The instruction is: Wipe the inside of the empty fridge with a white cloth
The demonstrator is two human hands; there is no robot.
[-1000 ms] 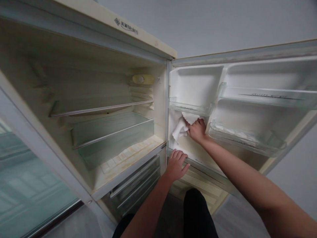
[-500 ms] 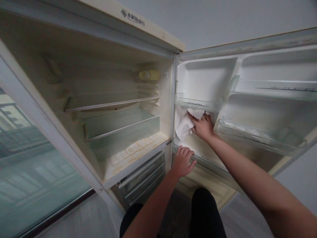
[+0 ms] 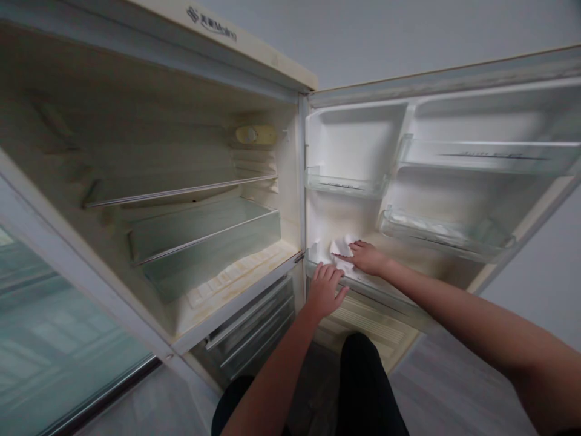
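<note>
My right hand presses a crumpled white paper towel down low on the inside of the fridge door, by the bottom door shelf. Its fingers lie over the towel, hiding part of it. Over the clear front rim of that same shelf, near the hinge side, rests my left hand. Its fingers are stretched out, the thumb stands apart, and nothing is held in it.
On the left the fridge compartment stands open, with a glass shelf and a clear drawer. More door shelves are on the right. Below is a lower compartment with drawers. My knees are close beneath the door.
My right hand has moved the towel down the door's inner wall to the bottom shelf. My left hand stays on the shelf rim. The view has shifted slightly to the right.
</note>
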